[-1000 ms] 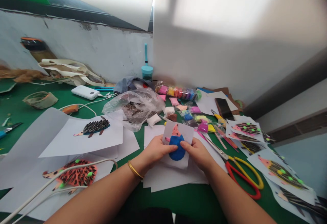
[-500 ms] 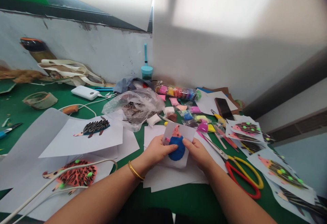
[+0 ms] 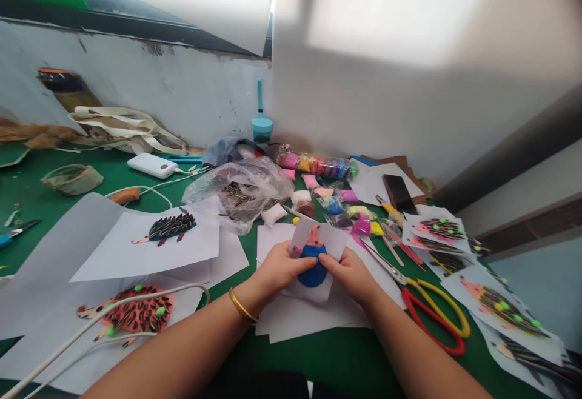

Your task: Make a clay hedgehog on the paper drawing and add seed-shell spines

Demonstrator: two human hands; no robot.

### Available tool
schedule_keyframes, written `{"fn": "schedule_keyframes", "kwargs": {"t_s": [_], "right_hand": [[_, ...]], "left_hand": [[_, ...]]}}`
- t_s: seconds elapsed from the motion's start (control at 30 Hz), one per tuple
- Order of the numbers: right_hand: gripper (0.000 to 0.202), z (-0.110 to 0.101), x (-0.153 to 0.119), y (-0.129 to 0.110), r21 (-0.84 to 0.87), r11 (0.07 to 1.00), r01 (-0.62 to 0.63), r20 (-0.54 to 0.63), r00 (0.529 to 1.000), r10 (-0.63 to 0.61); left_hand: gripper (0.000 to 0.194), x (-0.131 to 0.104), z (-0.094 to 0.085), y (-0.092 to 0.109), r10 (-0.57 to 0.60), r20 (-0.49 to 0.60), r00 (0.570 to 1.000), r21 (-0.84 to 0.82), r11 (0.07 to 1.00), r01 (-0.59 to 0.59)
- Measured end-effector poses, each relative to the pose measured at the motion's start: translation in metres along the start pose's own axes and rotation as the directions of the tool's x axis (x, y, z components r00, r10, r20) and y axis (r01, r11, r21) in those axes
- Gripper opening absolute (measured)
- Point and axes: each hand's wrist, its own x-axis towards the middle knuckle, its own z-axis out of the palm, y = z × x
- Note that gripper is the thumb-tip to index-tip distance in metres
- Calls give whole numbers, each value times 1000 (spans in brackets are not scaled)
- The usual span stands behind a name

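Between my two hands is a small white paper card [image 3: 335, 242] bearing a clay hedgehog shape, with a blue clay body [image 3: 313, 276] and a pink clay head [image 3: 314, 238]. My left hand [image 3: 284, 268] grips the card's left side, its thumb lying on the blue clay. From the right, my right hand [image 3: 348, 271] holds the card with its thumb pressed on the blue clay too; the other fingers are behind the card. Loose white paper sheets [image 3: 291, 320] lie beneath. Scissors with red and yellow handles [image 3: 436, 308] rest right of my right hand.
Seed-covered clay hedgehogs on paper lie at left [image 3: 170, 226] and right [image 3: 500, 305]. A plastic bag of striped seeds [image 3: 240, 193] and several clay packets [image 3: 361, 224] sit behind my hands. A white cable [image 3: 91, 320] crosses the left side; a phone [image 3: 399, 193] lies back right.
My right thumb has slid a little left and down over the blue clay, nearer the left thumb. The card is still held in both hands.
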Motion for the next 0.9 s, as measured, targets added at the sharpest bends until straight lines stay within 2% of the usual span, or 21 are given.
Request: {"fn": "schedule_keyframes", "kwargs": {"t_s": [0.23, 0.33, 0.43, 0.53, 0.73, 0.9], "right_hand": [[50, -1, 0, 0, -31, 999, 12, 6, 1000, -12], [51, -1, 1, -1, -46, 998, 42, 20, 999, -41], [50, -1, 2, -1, -64, 997, 44, -12, 999, -45], [51, -1, 2, 0, -78, 997, 3, -50, 999, -7], [52, -3, 0, 1, -23, 1000, -1, 2, 1000, 1], [49, -3, 2, 2, 6, 1000, 3, -34, 999, -3]], "left_hand": [[52, 1, -2, 1, -14, -48, 999, -1, 1000, 13], [51, 1, -2, 1, -5, -32, 999, -10, 1000, 4], [49, 0, 0, 2, 15, -8, 1000, -3, 1000, -15], [46, -1, 2, 4, 47, -32, 998, 37, 998, -46], [44, 0, 3, 8, 39, -51, 998, 18, 999, -38], [46, 1, 1, 4, 13, -56, 998, 88, 996, -8]]}}
